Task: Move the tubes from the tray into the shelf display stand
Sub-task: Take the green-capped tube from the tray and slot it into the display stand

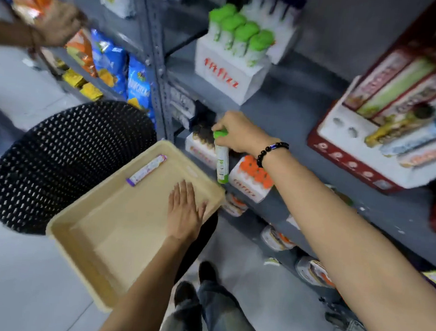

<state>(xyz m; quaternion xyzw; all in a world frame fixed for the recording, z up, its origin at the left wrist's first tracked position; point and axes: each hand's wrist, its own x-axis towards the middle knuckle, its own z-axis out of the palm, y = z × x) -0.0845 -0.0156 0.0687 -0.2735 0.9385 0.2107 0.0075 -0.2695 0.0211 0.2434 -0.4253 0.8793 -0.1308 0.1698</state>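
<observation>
My right hand (pixel 236 134) is shut around the green cap of a white tube (pixel 221 163), which hangs upright just beyond the far corner of the beige tray (pixel 96 236). My left hand (pixel 185 211) lies flat and open on the tray's floor near its right rim. One purple-capped tube (pixel 146 170) lies inside the tray at its far side. On the grey shelf above stands a white display stand (pixel 227 72) holding several green-capped tubes (pixel 244 31). The image is blurred by motion.
The tray rests on a black perforated chair (pixel 55 157). A lower shelf holds a stand of orange-capped tubes (pixel 252 178) and one of dark-capped tubes (pixel 203 143). A red and white display (pixel 385 142) stands at right. Another person's hand (pixel 58 22) reaches among snack bags (pixel 110 60) at left.
</observation>
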